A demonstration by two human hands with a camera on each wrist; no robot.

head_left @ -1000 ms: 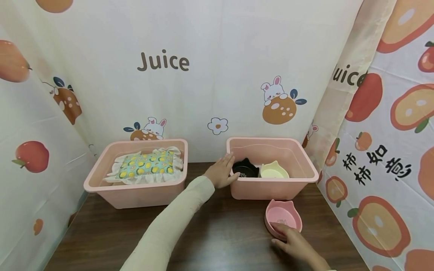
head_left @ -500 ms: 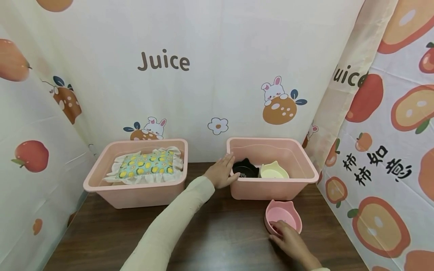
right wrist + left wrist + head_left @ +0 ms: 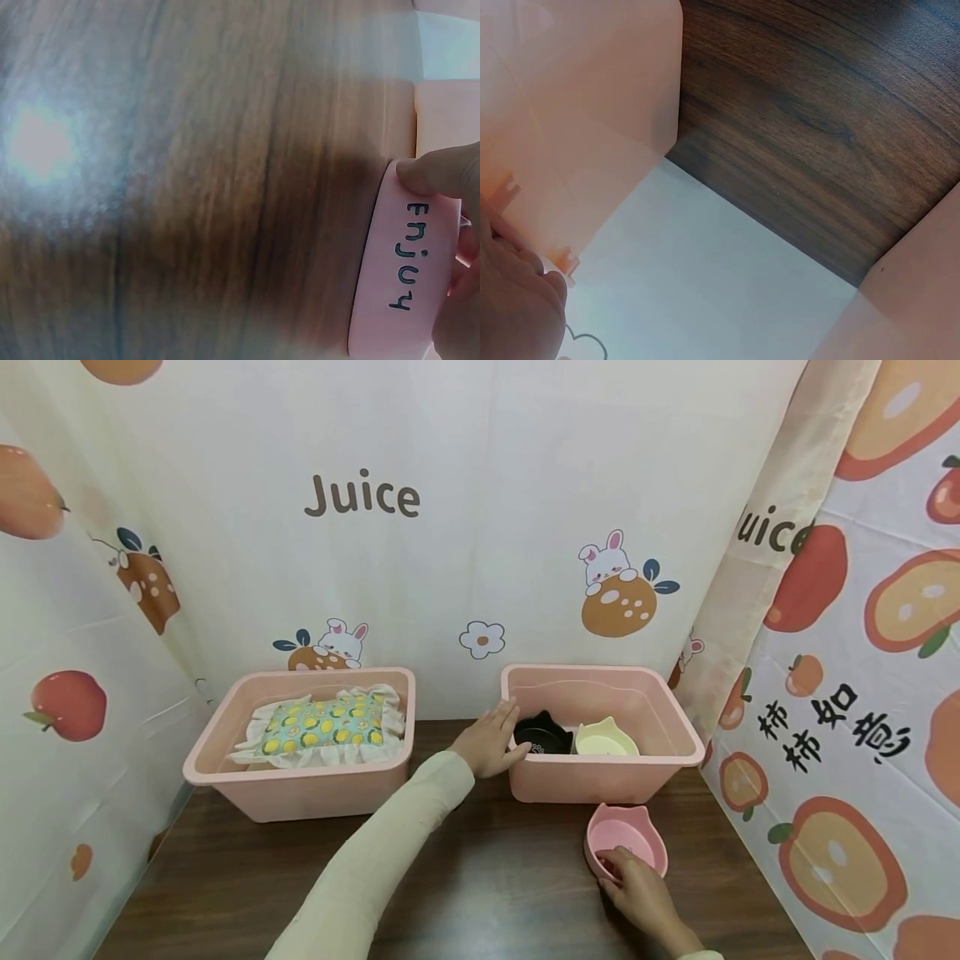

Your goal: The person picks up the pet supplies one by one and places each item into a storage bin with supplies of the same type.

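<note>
A pink cat-eared pet bowl (image 3: 622,832) sits on the table in front of the right tub. My right hand (image 3: 647,900) pinches its near wall, with the thumb outside and fingers inside; the right wrist view shows the thumb (image 3: 431,174) over the wall lettered "Enjoy". My left hand (image 3: 486,743) rests at the front left corner of the right pink tub (image 3: 600,777), fingers along the rim. Inside that tub stand a black cat-eared bowl (image 3: 542,732) and a pale yellow one (image 3: 606,737). In the left wrist view the hand (image 3: 517,307) shows only partly.
To the left, another pink tub (image 3: 315,793) holds a frilled cushion (image 3: 324,724) with a lemon print. A brown wooden table (image 3: 480,877) carries both tubs. Printed fabric (image 3: 472,560) hangs behind and along both sides.
The fingers of my right hand have gone over the pink bowl's near wall and drawn in to pinch it. The left hand and the bowl have stayed where they were.
</note>
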